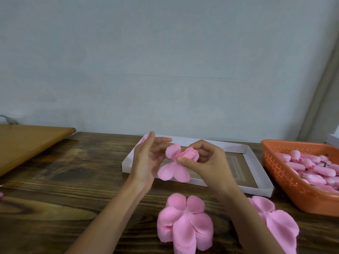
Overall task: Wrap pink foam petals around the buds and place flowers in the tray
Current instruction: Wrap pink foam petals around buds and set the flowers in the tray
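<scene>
My right hand pinches a pink foam bud with a pink petal piece partly folded round it, held above the white cardboard tray. Two petals hang loose below the bud and one stands up on its left. My left hand is beside the flower with fingers straight, its fingertips touching the raised petal. A small pink piece peeks out behind my left hand at the tray's far left corner.
An orange perforated basket at the right holds several pink buds. Two stacks of pink petal pieces lie on the dark wooden table near me, one in the middle and one at the right. A lighter wooden board lies at the left.
</scene>
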`<state>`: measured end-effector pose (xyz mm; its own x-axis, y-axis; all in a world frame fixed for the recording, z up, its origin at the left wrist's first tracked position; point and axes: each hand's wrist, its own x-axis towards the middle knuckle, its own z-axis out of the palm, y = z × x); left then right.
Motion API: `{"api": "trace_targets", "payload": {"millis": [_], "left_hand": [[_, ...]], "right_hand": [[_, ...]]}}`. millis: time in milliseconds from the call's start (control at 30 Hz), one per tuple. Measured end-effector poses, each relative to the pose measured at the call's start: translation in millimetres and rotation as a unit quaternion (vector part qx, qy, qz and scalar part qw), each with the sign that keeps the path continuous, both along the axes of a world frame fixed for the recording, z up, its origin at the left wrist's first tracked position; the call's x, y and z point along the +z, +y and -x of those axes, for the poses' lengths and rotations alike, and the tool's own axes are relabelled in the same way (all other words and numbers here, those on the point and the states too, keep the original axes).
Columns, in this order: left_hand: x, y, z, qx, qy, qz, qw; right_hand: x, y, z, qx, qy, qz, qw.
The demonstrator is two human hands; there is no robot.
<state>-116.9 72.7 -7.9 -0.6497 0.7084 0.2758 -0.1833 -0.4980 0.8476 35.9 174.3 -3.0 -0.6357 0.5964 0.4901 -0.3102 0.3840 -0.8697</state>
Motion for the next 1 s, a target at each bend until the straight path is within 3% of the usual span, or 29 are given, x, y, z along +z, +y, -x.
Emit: {"api": "trace_targets", "payload": {"millis": [67, 200, 300, 400, 500, 600, 667, 733, 800, 833, 900, 1000], "left_hand": [[-0.2, 0.3, -1.6, -0.039, -0.079, 0.004, 0.996], [-12.8, 8.3, -10.7, -0.155, -0.161, 0.078, 0.972], [-20.8, 15.0, -13.3, -0.184, -0.224, 0.073, 0.954], [-26.8, 17.9, -5.6, -0.166, -0.277, 0.053, 0.945], [-20.3, 16.7, -4.1, -0.193, -0.247, 0.042, 0.949], [-23.0, 17.8, -3.8, -0.215, -0.229, 0.053, 0.948], [-26.0, 16.9, -6.7, -0.258, -0.21, 0.056, 0.941], [-25.3, 14.3, -16.1, -0.303, -0.138, 0.01, 0.943], [-21.9, 12.3, -21.6, -0.326, -0.09, -0.026, 0.941], [-21.3, 13.5, -20.3, -0.314, -0.082, 0.008, 0.946], [-29.9, 10.7, -16.5, -0.28, -0.122, 0.087, 0.948], [-35.1, 13.0, -12.8, -0.247, -0.202, 0.075, 0.945]], "right_hand": [[0.9, -0.5, 0.2, 0.021, -0.01, 0.014, 1.0], [-3.9, -5.1, 4.3, 0.044, -0.077, -0.012, 0.996], [-4.3, -8.8, 5.9, 0.041, -0.081, -0.014, 0.996], [3.2, -11.9, 6.1, 0.029, -0.013, 0.043, 0.999], [9.6, -19.4, 9.6, 0.035, 0.078, 0.156, 0.984], [6.6, -25.9, 13.4, 0.088, 0.047, 0.247, 0.964], [1.7, -27.5, 14.0, 0.064, -0.047, 0.196, 0.977], [-1.9, -27.4, 13.3, 0.002, -0.127, 0.096, 0.987], [-2.0, -27.1, 12.0, -0.057, -0.185, 0.004, 0.981], [-1.4, -26.9, 11.4, -0.079, -0.205, -0.027, 0.975], [-0.6, -28.0, 11.3, -0.12, -0.228, -0.073, 0.964], [-2.6, -32.8, 15.9, -0.183, -0.232, -0.144, 0.945]]}}
